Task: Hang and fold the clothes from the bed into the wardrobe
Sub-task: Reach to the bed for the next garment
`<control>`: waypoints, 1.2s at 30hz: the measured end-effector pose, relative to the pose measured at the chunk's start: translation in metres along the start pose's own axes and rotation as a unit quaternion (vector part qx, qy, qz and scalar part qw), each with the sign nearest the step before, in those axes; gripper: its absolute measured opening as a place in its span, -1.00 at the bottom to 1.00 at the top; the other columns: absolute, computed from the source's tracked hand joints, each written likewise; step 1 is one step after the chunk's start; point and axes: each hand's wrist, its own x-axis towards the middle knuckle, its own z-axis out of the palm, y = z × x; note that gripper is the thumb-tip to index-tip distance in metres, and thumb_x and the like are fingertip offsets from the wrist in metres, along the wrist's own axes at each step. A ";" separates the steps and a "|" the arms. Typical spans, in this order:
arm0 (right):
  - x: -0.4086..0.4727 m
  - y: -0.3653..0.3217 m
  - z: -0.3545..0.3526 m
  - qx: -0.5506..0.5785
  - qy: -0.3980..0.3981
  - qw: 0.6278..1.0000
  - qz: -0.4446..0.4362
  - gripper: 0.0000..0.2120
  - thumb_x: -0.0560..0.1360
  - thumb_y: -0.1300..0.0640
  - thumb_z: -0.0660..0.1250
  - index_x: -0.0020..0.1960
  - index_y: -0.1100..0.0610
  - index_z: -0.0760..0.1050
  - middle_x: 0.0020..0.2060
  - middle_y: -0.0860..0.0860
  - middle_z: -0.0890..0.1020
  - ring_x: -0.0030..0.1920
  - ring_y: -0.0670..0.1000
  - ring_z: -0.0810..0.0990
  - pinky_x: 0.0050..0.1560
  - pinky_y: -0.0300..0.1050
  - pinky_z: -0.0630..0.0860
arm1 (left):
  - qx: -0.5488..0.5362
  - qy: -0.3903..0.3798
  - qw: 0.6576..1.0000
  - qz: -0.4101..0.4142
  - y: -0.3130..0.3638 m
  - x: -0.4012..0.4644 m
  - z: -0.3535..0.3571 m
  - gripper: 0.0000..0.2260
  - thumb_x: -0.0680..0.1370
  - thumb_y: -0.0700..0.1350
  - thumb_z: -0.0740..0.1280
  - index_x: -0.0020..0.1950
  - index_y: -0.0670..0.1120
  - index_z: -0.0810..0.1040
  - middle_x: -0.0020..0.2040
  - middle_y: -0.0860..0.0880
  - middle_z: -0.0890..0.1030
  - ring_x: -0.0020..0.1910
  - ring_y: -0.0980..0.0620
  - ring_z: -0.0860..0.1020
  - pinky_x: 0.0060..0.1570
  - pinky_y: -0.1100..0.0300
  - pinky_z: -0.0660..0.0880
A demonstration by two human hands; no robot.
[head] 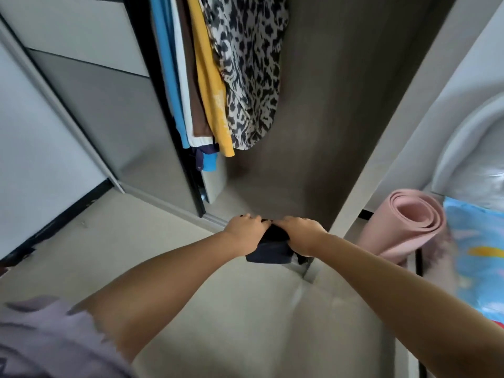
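A folded dark navy garment [271, 248] is held between both my hands at the front edge of the open wardrobe [321, 126]. My left hand [246, 233] grips its left side and my right hand [301, 233] grips its right side, fingers curled over the top. Inside the wardrobe hang several clothes: a leopard-print piece [248, 72], a yellow top [211, 85], a white one and a blue one [167, 75]. The bed is not in view.
A grey sliding wardrobe door [109, 110] stands at the left. A rolled pink mat [409, 222] leans by the wardrobe's right side panel [395, 137]. A blue patterned sheet [480, 255] lies at the far right. Pale floor [245, 323] spreads below.
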 end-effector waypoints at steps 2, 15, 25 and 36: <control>0.021 0.000 -0.006 0.001 0.001 1.000 0.002 -0.57 0.52 0.22 0.17 0.33 -0.10 0.37 0.18 -0.04 0.53 0.14 0.10 0.55 0.08 0.07 0.54 | 0.003 -0.002 1.000 -0.001 -0.017 0.015 -0.001 -0.52 0.55 -0.22 0.21 0.46 0.03 0.26 0.22 -0.07 0.46 0.19 -0.13 0.45 -0.13 0.09 0.36; 0.178 0.122 0.023 0.075 -0.053 0.993 0.068 -0.53 0.53 0.23 0.15 0.37 -0.12 0.35 0.21 0.00 0.56 0.16 0.10 0.55 0.12 0.02 0.53 | 0.023 -0.089 0.993 0.078 -0.055 0.230 0.044 -0.58 0.56 -0.20 0.20 0.42 -0.01 0.30 0.21 -0.09 0.51 0.20 -0.15 0.48 0.01 0.00 0.46; 0.300 0.215 0.105 0.097 -0.059 0.987 0.113 -0.43 0.51 0.29 0.20 0.48 0.00 0.26 0.35 0.09 0.42 0.31 0.15 0.43 0.24 -0.05 0.40 | -0.003 -0.133 0.985 0.113 -0.071 0.380 0.127 -0.44 0.54 -0.23 0.27 0.51 -0.05 0.17 0.35 -0.15 0.37 0.30 -0.21 0.34 0.04 -0.07 0.48; 0.403 0.338 0.276 0.134 -0.039 0.962 0.234 -0.56 0.64 0.13 0.08 0.51 0.01 0.22 0.43 0.06 0.38 0.38 0.09 0.39 0.38 -0.06 0.31 | 0.040 -0.107 0.974 0.194 -0.025 0.556 0.291 -0.56 0.61 -0.12 0.14 0.50 -0.08 0.22 0.35 -0.18 0.39 0.29 -0.23 0.37 0.18 -0.03 0.37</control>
